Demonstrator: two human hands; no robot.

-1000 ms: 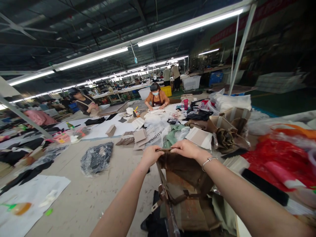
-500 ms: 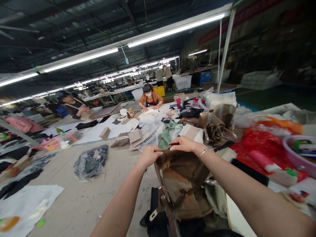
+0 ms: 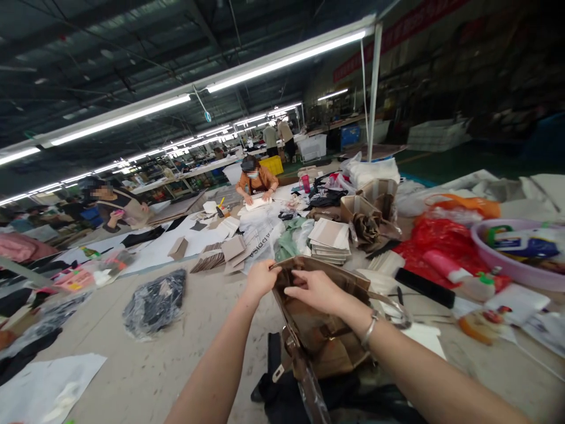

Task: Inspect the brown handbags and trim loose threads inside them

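Observation:
A brown handbag [image 3: 335, 359] stands open in front of me, its mouth facing me. My left hand [image 3: 261, 279] pinches the top edge of the bag at its left corner. Over the bag's mouth, my right hand [image 3: 320, 291] is open, with its fingers apart and pointing left just inside the rim. A bracelet circles my right wrist. The bag's strap, partly wrapped in clear plastic, hangs down its left side with a metal buckle piece [image 3: 278, 373]. Black cloth [image 3: 286, 400] lies beneath the bag.
A plastic-wrapped black bundle [image 3: 155, 303] lies to the left. Stacked cards [image 3: 330, 240] stand beyond the bag. At right are a black phone-like slab [image 3: 424, 287], red plastic [image 3: 424, 253] and a purple basin [image 3: 521, 265]. A co-worker [image 3: 256, 182] works across the table.
My right hand has left the bag's far rim and come down to its mouth, fingers spread. My left hand keeps its pinch. The view has turned slightly right.

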